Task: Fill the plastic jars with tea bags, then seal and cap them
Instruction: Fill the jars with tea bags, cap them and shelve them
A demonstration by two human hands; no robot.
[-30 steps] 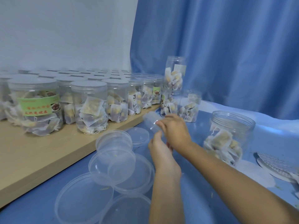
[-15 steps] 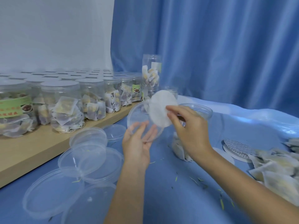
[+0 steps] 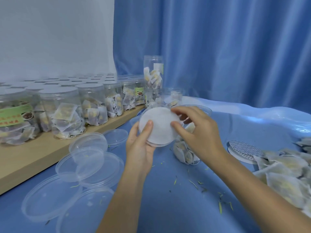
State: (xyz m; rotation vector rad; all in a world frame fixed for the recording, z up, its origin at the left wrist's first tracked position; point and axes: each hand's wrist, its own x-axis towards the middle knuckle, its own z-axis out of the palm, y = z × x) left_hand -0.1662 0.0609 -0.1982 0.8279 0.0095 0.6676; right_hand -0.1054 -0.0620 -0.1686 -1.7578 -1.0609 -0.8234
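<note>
The left hand (image 3: 140, 145) cradles a clear plastic cap (image 3: 156, 143) tilted toward the camera, thumb curled over its rim, so its hollow faces up. The right hand (image 3: 198, 130) pinches the white seal liner (image 3: 159, 125) with thumb and forefinger, seating it in the cap. The open jar of tea bags (image 3: 185, 148) waits at three o'clock, behind the right hand.

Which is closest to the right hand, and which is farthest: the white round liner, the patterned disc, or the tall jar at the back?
1. White round liner: touched by the right hand.
2. Patterned disc: on the cloth, to its right.
3. Tall jar: far back by the curtain.
</note>
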